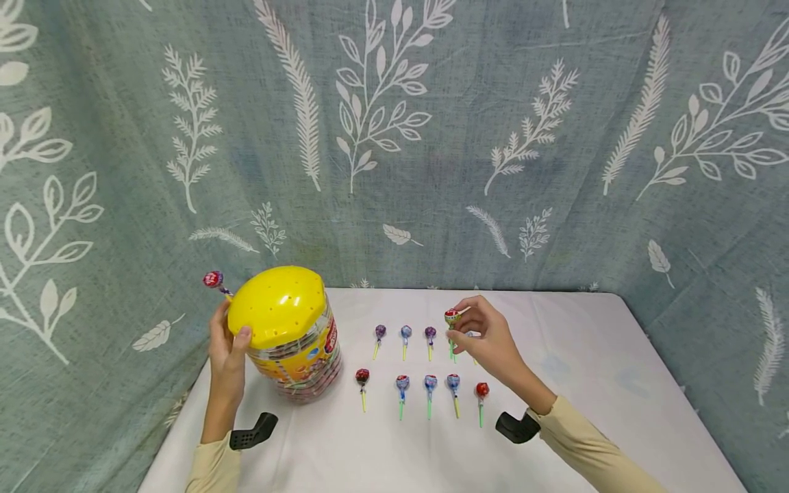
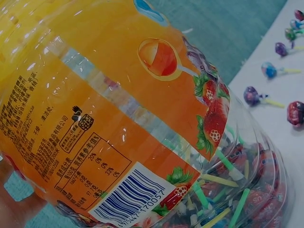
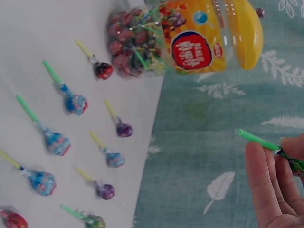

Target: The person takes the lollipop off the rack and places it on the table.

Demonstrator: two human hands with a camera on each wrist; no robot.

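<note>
My left hand (image 1: 227, 356) grips the left side of a clear candy jar (image 1: 296, 370) with a yellow lid (image 1: 277, 305), which leans slightly. Beside that hand, a red-and-purple lollipop (image 1: 213, 279) sticks out from the lid's left edge. In the right wrist view, the fingers and thumb of my right hand (image 3: 268, 190) pinch a lollipop with a green stick (image 3: 259, 140); its wrapped head is partly cut off by the frame edge. In the head view this hand is over the back row of lollipops, hiding part of a light blue one. Lollipops and sticks fill the jar's lower part (image 2: 251, 190).
Two rows of wrapped lollipops lie on the white table, right of the jar. Purple (image 1: 379, 331) and blue (image 1: 405, 332) ones are at the back; a dark red (image 1: 362, 376), several blue (image 1: 430, 382) and a red one (image 1: 481, 389) lie in front. A grey-green leaf-patterned curtain (image 1: 394, 205) hangs behind.
</note>
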